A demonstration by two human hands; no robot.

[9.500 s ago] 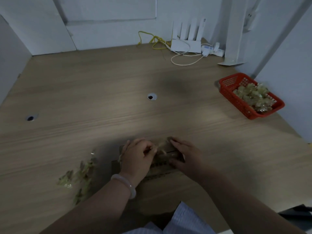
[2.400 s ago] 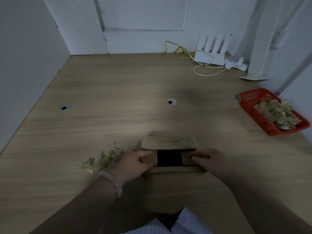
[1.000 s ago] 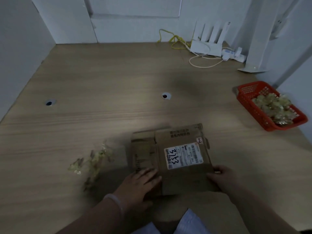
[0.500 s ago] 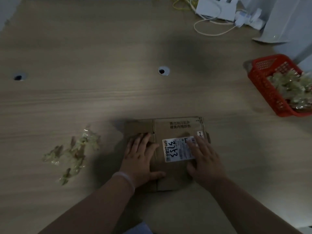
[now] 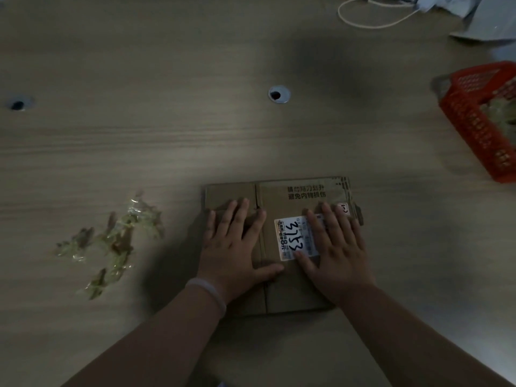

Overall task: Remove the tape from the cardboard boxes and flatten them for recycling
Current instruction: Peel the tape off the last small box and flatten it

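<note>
The flattened cardboard box (image 5: 296, 291) lay on the wooden table (image 5: 139, 141), right in front of the person. Both hands were flat on it with fingers straight and spread. The left hand (image 5: 234, 252) pressed the left panel, and the right hand (image 5: 339, 252) half covered the white label (image 5: 291, 240). Crumpled tape scraps (image 5: 111, 241) sat off to the left, well apart from the box. A red basket (image 5: 472, 127) was at the far right edge. Two cable holes (image 5: 279, 94) and a white cable (image 5: 374, 20) were further back.
</note>
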